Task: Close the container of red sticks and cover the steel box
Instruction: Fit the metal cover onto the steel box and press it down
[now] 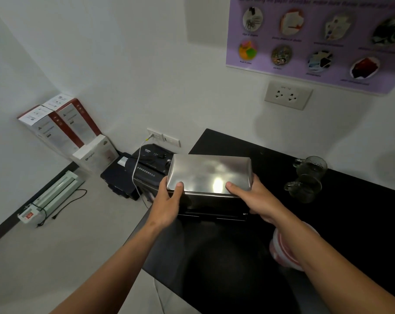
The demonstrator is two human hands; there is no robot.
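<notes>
A shiny steel lid (209, 173) is held level over the steel box (212, 207), whose dark front shows just below it on the black counter (350, 223). My left hand (169, 200) grips the lid's near left corner, thumb on top. My right hand (253, 196) grips the near right corner the same way. The round container of red sticks (280, 248) stands near the counter's front, partly hidden under my right forearm; I cannot tell whether its cover is on.
Two glass mugs (307, 177) stand on the counter to the right of the box. A black paper shredder (146, 171) sits on the floor left of the counter, with a white cable (135, 177) trailing past it. Cardboard boxes (60, 130) and a laminator (54, 193) lie by the left wall.
</notes>
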